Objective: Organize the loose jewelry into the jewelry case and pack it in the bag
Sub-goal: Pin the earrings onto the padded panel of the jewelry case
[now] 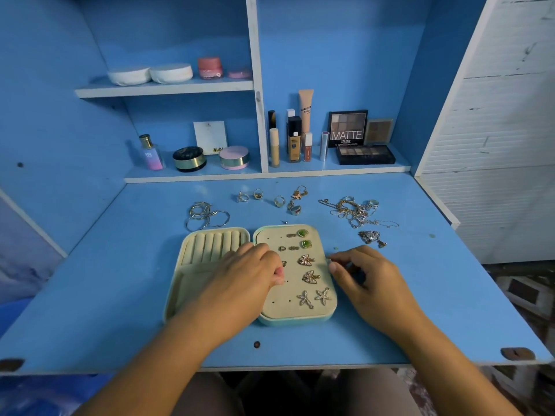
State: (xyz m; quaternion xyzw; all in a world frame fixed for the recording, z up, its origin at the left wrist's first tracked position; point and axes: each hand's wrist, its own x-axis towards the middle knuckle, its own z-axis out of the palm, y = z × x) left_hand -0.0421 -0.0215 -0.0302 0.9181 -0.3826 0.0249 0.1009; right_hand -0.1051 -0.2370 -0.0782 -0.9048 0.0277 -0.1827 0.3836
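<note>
Beige-lined jewelry case [210,244] holds several earrings [306,260]; rings [279,201], bangles [205,216] and chains [351,210] lie beyond it, unpacked. Left hand [249,274] and right hand [363,280] curl at it, grip unclear.

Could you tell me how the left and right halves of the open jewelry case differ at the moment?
The left half has padded ring rolls; the right half is a flat panel with small holes. The left half's visible rolls hold no rings, while the right half carries several earrings. Both are lined in beige and lie open flat.
</note>
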